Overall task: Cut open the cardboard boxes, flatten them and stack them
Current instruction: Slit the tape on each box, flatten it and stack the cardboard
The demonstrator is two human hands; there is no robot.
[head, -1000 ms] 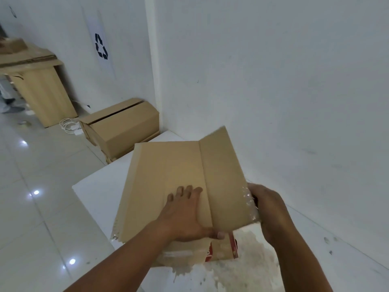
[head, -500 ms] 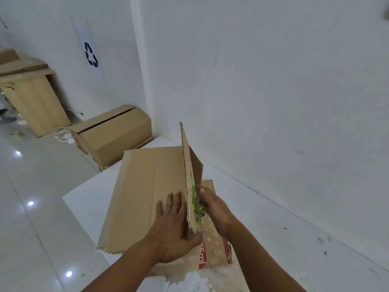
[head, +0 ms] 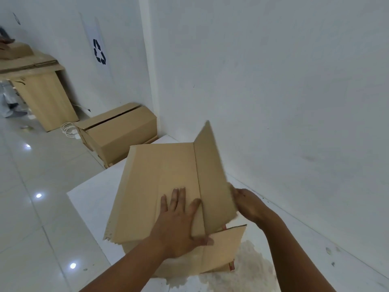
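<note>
The flattened cardboard (head: 160,186) lies in the centre of the frame on a white table (head: 88,192). My left hand (head: 179,224) presses on it, flat, with straight fingers. My right hand (head: 248,203) grips the right edge of its raised flap (head: 212,182). Another box (head: 120,133) stands on the floor, upper left.

**A:** What is lying uppermost?
**B:** The top box (head: 160,182), plain brown and flattened, is lying tilted on the table (head: 90,192), its far end rising. Its right flap (head: 212,175) is standing up at a slant along the crease.
**A:** And under it?
**B:** The lower box (head: 223,247), also flat, is sticking out at the near side and showing red print at its edge. A whole box (head: 120,133) is sitting on the floor (head: 42,165) beyond the table, its top flaps gaping slightly.
</note>
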